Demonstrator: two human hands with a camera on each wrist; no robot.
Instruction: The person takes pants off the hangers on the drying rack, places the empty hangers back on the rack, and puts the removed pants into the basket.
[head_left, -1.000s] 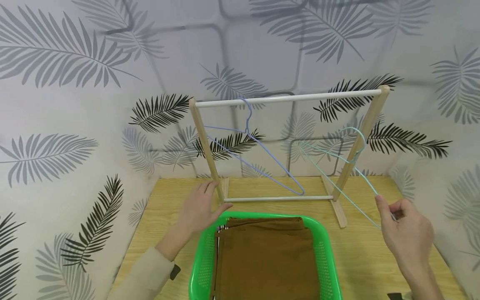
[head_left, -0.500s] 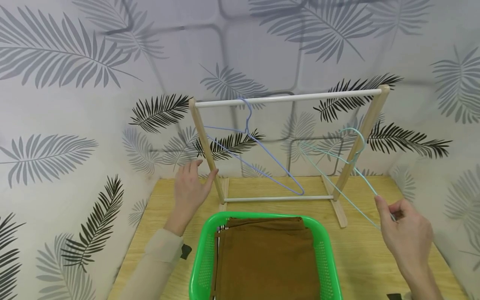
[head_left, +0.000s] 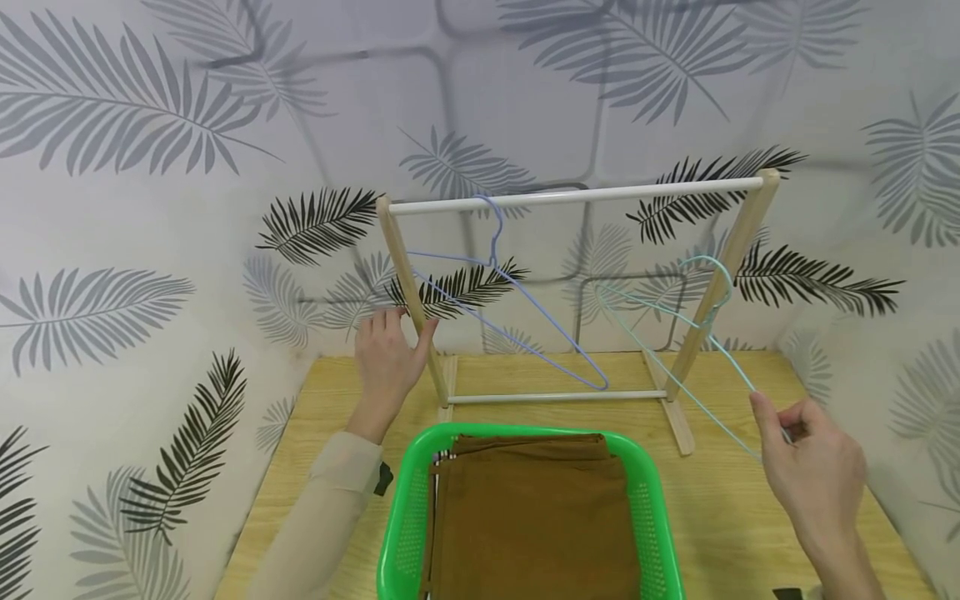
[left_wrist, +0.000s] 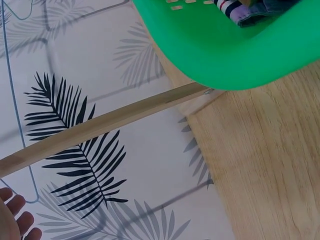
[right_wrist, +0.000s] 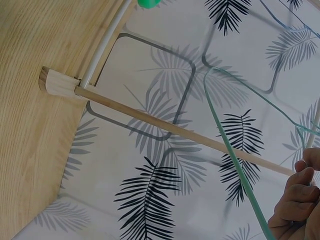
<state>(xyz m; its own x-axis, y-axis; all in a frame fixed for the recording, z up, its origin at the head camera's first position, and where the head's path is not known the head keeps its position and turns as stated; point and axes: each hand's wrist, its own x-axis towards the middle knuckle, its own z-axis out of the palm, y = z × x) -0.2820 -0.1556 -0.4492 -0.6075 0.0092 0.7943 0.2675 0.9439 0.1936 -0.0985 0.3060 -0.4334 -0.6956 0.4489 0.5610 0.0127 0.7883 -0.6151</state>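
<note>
My right hand pinches one side of a mint-green clothes hanger, held to the right of a small clothes rack. Its hook points up in front of the right post, apart from the top rail. The right wrist view shows curled fingers near the green hanger. My left hand is at the rack's left post, thumb in front of it and fingers loosely spread on its far left; contact is unclear. A blue-purple hanger hangs from the top rail, towards the left.
A green plastic basket stands in front of the rack, holding folded brown cloth. Striped and dark fabric shows at its corner. Everything rests on a wood-grain table against leaf-patterned walls.
My left hand has moved up from beside the basket's rim to the middle of the rack's left post. The right hand and the mint-green hanger have stayed nearly still.
</note>
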